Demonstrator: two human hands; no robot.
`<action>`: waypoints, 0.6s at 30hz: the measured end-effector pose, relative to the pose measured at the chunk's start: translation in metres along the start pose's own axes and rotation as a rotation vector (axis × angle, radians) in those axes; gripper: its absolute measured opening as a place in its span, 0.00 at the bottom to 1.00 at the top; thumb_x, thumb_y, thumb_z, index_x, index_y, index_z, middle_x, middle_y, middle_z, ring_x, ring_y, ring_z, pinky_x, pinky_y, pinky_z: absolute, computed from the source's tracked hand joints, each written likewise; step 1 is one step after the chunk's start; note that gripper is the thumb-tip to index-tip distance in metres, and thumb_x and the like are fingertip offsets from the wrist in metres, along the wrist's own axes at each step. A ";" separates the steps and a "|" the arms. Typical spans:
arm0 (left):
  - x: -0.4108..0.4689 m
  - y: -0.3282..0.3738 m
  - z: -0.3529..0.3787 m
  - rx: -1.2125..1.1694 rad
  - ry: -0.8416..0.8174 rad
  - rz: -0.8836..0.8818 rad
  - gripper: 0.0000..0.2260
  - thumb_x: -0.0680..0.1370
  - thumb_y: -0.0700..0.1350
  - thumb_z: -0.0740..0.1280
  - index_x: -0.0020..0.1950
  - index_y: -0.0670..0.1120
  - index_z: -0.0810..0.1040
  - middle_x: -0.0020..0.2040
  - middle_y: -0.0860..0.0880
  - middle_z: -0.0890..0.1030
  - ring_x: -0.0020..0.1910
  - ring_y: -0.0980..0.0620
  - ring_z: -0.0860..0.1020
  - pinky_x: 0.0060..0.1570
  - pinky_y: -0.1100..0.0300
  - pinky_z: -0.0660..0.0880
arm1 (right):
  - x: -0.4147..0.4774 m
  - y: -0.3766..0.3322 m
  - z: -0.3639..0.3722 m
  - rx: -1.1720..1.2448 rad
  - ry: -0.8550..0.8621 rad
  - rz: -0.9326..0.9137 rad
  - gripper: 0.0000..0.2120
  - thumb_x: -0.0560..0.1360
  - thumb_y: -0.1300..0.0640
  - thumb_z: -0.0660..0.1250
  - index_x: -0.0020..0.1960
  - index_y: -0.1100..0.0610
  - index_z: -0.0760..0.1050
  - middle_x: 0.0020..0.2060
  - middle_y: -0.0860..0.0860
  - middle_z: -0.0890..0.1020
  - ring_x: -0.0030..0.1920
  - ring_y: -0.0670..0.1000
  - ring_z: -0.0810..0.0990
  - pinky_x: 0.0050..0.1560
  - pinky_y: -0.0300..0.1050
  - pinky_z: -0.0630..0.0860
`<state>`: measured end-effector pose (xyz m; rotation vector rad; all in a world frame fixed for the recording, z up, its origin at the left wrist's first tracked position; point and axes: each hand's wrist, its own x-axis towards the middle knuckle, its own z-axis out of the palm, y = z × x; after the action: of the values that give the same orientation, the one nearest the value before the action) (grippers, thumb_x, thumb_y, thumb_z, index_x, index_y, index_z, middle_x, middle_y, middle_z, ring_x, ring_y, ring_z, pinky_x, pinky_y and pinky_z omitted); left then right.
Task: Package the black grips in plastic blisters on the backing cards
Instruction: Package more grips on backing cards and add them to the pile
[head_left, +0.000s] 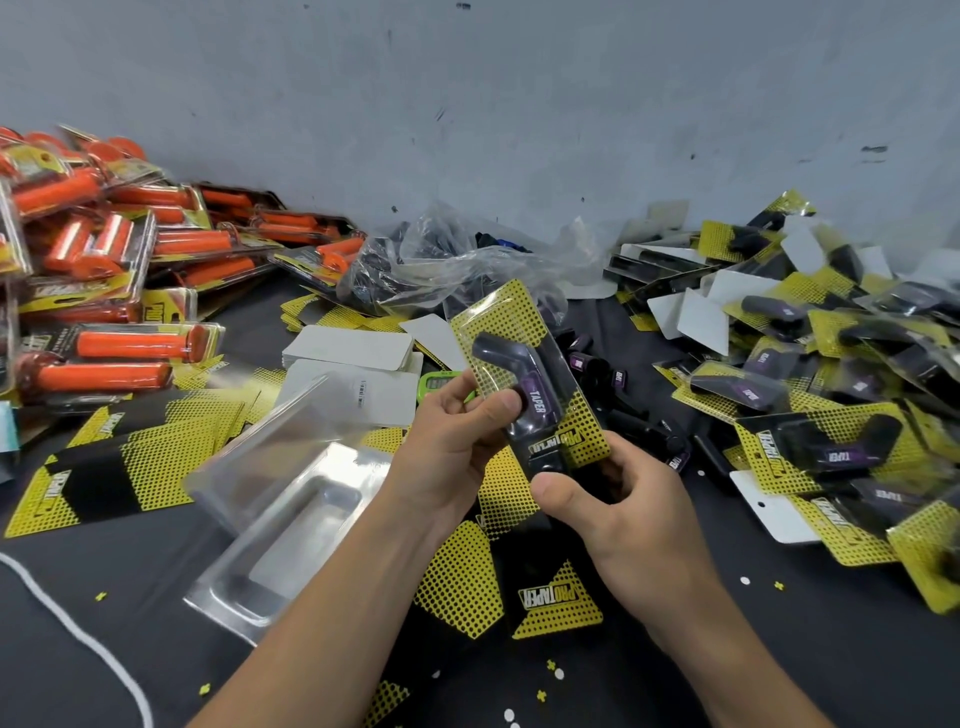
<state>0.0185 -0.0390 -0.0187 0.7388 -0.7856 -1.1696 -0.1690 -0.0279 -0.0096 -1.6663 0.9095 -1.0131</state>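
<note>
Head view: I have one pack lifted over the surface (156, 571), in the middle of the picture, tilted with its top end away from me. In it the grip (519, 387) lies under its blister (548, 340) against the yellow-and-black card (498, 312).

My left hand (457, 431) grips the pack's left edge. Its fingers are curled behind the card and its thumb is pressed on the blister beside the grip's purple band. My right hand (623, 514) holds the lower end, fingers curled behind and thumb bent at the bottom edge. Neither hand holds anything else.

I judge this to be the closing step: grip, blister and card are together, and I am pressing them shut. Whether the edges have fully caught I cannot tell.

The next move calls for a firm squeeze along the bottom edge without letting the card slip. Then the pack should go on the heap (831, 405) of finished black ones at my right. After that I would need an empty blister (275, 514) from my left, a loose card (119, 467) and a loose grip (628, 410) from just beyond the pack.
</note>
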 end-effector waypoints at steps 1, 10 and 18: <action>0.000 0.000 0.000 -0.001 -0.004 0.003 0.27 0.66 0.43 0.80 0.63 0.40 0.79 0.48 0.43 0.87 0.42 0.50 0.86 0.44 0.58 0.82 | 0.000 0.000 0.000 0.001 0.002 0.000 0.18 0.67 0.38 0.75 0.53 0.44 0.83 0.46 0.45 0.88 0.47 0.46 0.86 0.50 0.52 0.84; 0.002 -0.002 -0.003 0.027 0.005 0.011 0.24 0.66 0.43 0.81 0.61 0.41 0.82 0.48 0.44 0.87 0.42 0.51 0.86 0.44 0.58 0.82 | 0.002 0.003 -0.001 0.013 0.009 -0.002 0.20 0.65 0.35 0.75 0.52 0.44 0.83 0.45 0.45 0.88 0.46 0.46 0.87 0.49 0.51 0.83; -0.001 -0.001 0.000 0.010 -0.008 0.006 0.24 0.68 0.40 0.79 0.62 0.38 0.78 0.46 0.44 0.87 0.36 0.55 0.84 0.40 0.61 0.82 | 0.003 0.005 -0.001 0.026 0.006 -0.006 0.18 0.66 0.36 0.75 0.51 0.44 0.83 0.44 0.45 0.88 0.45 0.46 0.87 0.45 0.47 0.83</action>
<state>0.0175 -0.0388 -0.0198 0.7396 -0.8007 -1.1645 -0.1688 -0.0325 -0.0132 -1.6463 0.8921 -1.0299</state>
